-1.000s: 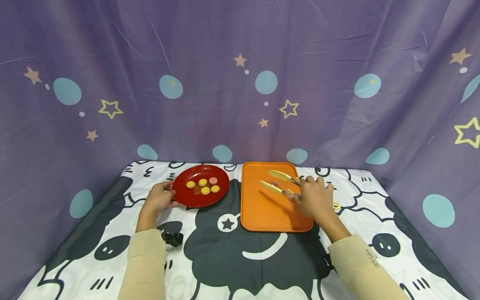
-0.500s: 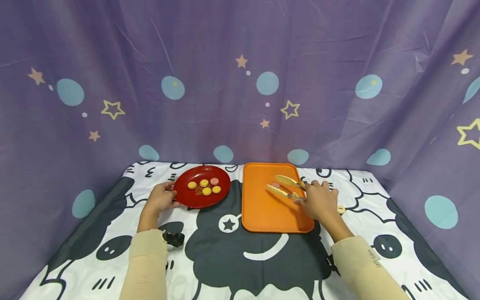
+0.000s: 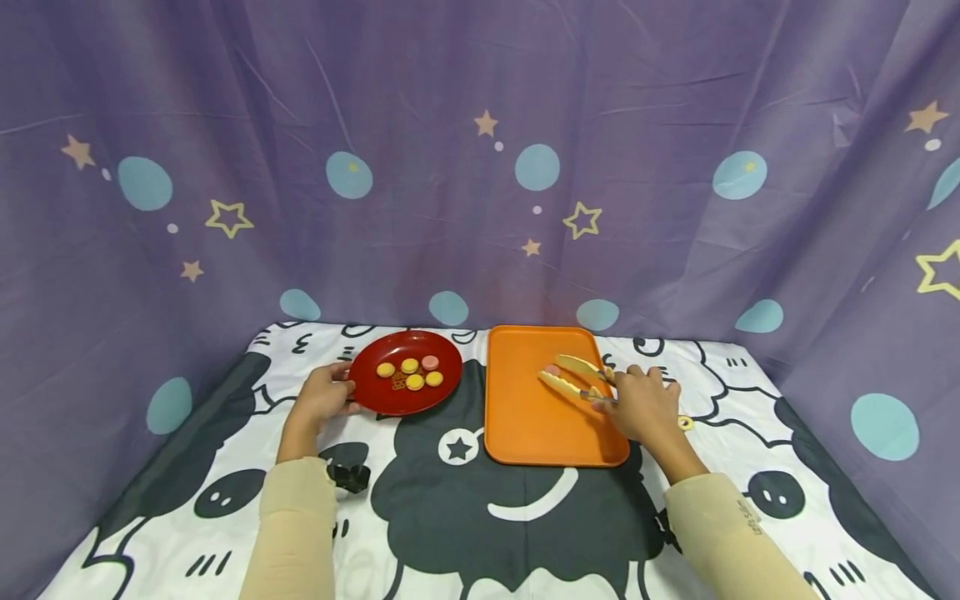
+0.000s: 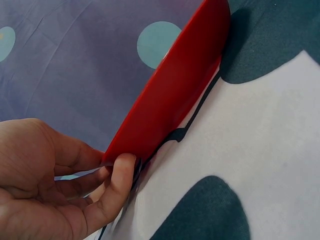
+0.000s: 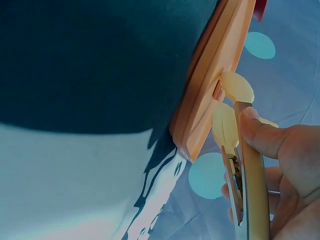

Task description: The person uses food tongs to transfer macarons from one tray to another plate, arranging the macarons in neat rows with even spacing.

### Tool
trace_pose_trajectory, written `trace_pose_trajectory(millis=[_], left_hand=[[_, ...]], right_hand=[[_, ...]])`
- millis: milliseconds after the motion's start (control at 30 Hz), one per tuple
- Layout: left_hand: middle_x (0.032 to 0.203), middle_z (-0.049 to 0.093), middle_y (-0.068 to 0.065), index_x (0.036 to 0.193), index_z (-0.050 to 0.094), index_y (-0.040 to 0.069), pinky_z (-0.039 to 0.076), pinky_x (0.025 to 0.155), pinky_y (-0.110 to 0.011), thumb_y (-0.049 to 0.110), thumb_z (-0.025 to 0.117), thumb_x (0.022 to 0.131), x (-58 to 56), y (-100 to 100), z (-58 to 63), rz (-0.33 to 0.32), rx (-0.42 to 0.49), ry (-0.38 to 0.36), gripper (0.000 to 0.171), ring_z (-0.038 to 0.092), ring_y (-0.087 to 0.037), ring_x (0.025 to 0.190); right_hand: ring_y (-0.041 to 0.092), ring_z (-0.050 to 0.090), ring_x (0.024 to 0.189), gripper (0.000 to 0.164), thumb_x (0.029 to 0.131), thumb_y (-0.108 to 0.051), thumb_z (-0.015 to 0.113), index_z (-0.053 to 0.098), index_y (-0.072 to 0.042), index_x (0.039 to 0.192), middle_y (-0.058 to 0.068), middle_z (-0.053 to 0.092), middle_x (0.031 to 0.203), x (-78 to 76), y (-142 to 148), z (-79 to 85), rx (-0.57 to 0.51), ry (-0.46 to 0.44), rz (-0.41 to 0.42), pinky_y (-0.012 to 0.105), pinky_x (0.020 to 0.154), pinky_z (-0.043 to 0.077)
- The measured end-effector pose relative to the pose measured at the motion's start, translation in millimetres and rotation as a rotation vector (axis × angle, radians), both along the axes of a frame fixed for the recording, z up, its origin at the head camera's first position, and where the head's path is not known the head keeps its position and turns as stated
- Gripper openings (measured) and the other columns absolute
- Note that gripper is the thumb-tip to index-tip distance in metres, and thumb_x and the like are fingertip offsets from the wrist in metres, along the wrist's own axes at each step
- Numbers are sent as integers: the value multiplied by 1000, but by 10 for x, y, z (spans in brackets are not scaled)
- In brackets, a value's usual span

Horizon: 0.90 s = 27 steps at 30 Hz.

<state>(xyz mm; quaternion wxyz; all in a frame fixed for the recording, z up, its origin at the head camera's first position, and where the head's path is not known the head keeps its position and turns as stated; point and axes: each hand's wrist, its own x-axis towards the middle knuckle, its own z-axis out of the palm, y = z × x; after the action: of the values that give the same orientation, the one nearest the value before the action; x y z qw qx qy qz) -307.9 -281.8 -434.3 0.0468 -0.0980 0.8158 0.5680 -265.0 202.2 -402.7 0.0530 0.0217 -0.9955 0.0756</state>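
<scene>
My left hand (image 3: 322, 397) pinches the left rim of a round red plate (image 3: 405, 343), thumb above and fingers below, as the left wrist view shows. Several yellow macarons (image 3: 414, 382) and one pink macaron (image 3: 430, 362) lie on the plate. My right hand (image 3: 643, 408) grips a pair of tongs (image 5: 256, 185) with pale yellow tips, thumb along one arm. The tong tips are spread apart over an orange tray (image 3: 517, 421). Close to the tips, a second pink macaron (image 3: 552, 369) sits on the tray, partly overlapped by them in the right wrist view.
A white and dark cartoon-print cloth (image 3: 525, 533) covers the table. Behind it hangs a purple curtain (image 3: 420, 233) with stars and blue dots. A small black object (image 3: 349, 477) shows beside the left sleeve. The plate stands left of the tray, a narrow gap between.
My right hand has drawn the tongs a little right and toward me. The pink macaron on the tray, mostly hidden earlier, now shows by the tips. Left hand and plate stay put.
</scene>
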Motion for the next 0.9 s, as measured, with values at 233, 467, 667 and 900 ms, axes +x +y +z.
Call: trace_pose_trajectory(millis=[233,467,667,900], left_hand=[[144,39,-25,157,32,-3,63,71,-32,1,41,104,9,15,20,2,0,-8,54,64,-17,77],[144,40,-26,157,31,-4,63,70,-32,0,41,104,9,2,20,0,-7,-10,55,64,-17,76],[144,39,-25,157,31,-4,62,69,-31,0,41,103,1,5,7,3,2,-8,55,63,-16,75],[144,39,-25,157,30,-4,62,67,-31,-1,40,103,2,6,2,3,19,-2,55,63,-16,75]], right_hand=[[43,52,103,56,89,-44,78,70,-1,124,20,63,111,-5,-5,12,17,4,0,64,85,41],[41,51,101,53,90,-43,76,70,-2,123,19,63,111,3,3,-16,38,11,10,63,83,41],[40,51,98,49,90,-41,77,72,-3,121,18,63,108,4,9,-11,24,23,18,61,80,41],[39,50,98,48,91,-41,76,72,-4,121,18,63,109,13,3,-3,24,25,15,58,79,40]])
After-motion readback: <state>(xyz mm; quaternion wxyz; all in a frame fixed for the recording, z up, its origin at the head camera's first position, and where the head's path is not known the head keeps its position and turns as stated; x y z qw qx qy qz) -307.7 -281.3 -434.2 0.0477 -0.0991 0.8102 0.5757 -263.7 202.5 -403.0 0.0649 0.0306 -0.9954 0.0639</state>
